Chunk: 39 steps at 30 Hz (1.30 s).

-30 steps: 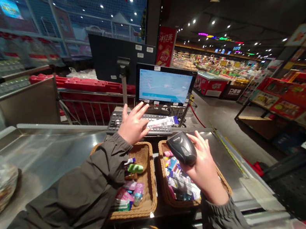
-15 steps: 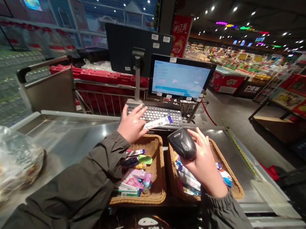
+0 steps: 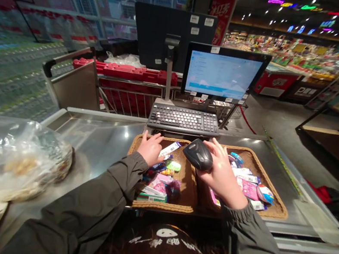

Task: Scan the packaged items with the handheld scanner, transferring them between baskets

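My left hand holds a small white and blue packet over the left wicker basket, which is full of small colourful items. My right hand grips a black barcode scanner, its head pointing left towards the packet. The scanner hangs over the gap between that basket and the right wicker basket, also filled with small packets. Both baskets sit on the steel checkout counter.
A black keyboard and a lit monitor stand just behind the baskets. A clear plastic bag of goods lies on the counter at left. A metal cart with red crates is behind the counter. Shop aisles stretch to the right.
My left hand has come back from the keyboard with the packet and dropped over the left basket. The scanner hand has lowered slightly. The view has tilted down.
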Available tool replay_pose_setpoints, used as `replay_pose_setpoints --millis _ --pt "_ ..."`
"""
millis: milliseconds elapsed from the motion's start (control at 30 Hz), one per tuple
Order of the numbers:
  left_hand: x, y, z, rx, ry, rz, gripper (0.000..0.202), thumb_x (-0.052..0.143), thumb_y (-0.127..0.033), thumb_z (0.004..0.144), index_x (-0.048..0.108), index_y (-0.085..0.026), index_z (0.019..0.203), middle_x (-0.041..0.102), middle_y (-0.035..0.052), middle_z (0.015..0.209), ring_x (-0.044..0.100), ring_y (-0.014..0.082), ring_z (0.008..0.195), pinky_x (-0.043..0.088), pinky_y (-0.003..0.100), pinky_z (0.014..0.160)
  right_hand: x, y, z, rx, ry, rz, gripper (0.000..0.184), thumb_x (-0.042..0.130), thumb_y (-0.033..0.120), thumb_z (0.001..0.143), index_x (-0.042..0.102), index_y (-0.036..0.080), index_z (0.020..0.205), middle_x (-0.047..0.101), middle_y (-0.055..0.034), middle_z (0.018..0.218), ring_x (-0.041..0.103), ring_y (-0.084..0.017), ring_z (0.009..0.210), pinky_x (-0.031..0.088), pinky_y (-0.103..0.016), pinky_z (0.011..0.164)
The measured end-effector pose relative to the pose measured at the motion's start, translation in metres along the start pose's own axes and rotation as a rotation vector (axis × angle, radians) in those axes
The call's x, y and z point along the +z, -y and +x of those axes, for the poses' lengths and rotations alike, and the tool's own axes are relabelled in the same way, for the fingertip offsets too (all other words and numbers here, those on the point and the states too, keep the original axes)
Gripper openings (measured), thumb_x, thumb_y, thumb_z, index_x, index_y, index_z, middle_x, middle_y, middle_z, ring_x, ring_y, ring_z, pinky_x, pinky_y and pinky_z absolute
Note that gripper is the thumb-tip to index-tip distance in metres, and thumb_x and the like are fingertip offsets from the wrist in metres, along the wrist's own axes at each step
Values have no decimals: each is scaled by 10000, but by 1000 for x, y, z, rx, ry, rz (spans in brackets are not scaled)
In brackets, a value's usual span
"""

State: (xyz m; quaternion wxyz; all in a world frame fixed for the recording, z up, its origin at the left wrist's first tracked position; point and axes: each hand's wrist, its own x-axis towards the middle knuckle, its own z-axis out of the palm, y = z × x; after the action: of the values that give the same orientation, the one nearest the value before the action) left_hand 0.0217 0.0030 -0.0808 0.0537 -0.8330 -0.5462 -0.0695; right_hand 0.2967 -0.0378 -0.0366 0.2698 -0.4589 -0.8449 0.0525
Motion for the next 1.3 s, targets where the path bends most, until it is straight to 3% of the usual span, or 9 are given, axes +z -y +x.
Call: replay_pose_setpoints --millis 167,333,500,600,700,900,1000,1100,1300 --pt "34 -19 -2 -69 161 -30 309 623 -408 775 774 -182 921 674 154 1232 488 381 1299 152 699 1150 5 6 -2 23 16 9 476 618 243 732 626 164 1201 513 -168 1438 294 -425 1455 219 -712 1145" --pt "64 -44 2 -60 352 -31 379 593 -525 823 756 -184 860 715 165 1054 547 371 1198 149 707 1129 5 9 -7 66 25 23 509 617 243 732 605 183 1237 507 -157 1445 289 -413 1460 207 -715 1144" --pt "83 -67 1 1 457 -94 384 602 -511 845 749 -163 774 727 166 962 590 369 1127 281 671 1088 6 6 -14 99 52 23 536 634 242 727 594 177 1258 505 -163 1442 282 -413 1462 204 -702 1150" --pt "81 -75 1 53 488 -129 353 572 -457 880 746 -170 772 736 143 986 595 354 1153 332 679 1058 10 2 -21 117 65 20 478 637 233 727 621 160 1199 516 -174 1421 300 -424 1449 216 -690 1152" --pt "64 -76 9 119 462 -146 276 571 -385 889 735 -185 792 733 126 1080 561 346 1242 310 707 1067 14 -6 -30 141 74 25 468 633 213 723 623 145 1185 516 -187 1418 317 -419 1441 256 -671 1145" --pt "14 -89 41 290 234 -212 333 613 -452 880 686 -215 1102 473 123 1511 366 319 1440 232 667 1153 -5 -37 -59 218 -66 6 598 636 226 739 535 187 1328 537 -165 1399 375 -379 1415 291 -650 1141" --pt "3 -115 61 411 169 -242 581 671 -547 821 602 -196 1278 373 171 1566 303 350 1469 223 676 1156 -28 -59 -80 329 -189 -59 597 645 276 760 515 189 1336 548 -169 1384 372 -388 1417 282 -658 1143" --pt "6 -154 83 518 161 -233 769 724 -596 752 530 -177 1367 306 201 1591 245 378 1486 190 693 1159 -51 -82 -102 460 -318 -131 611 656 368 784 497 170 1339 544 -194 1383 362 -425 1418 249 -711 1129" --pt "40 -234 126 638 170 -147 726 727 -595 740 595 -122 1274 281 228 1593 246 373 1483 177 657 1181 -76 -114 -132 528 -429 -164 615 651 377 785 487 161 1337 554 -187 1360 368 -415 1413 288 -675 1130"
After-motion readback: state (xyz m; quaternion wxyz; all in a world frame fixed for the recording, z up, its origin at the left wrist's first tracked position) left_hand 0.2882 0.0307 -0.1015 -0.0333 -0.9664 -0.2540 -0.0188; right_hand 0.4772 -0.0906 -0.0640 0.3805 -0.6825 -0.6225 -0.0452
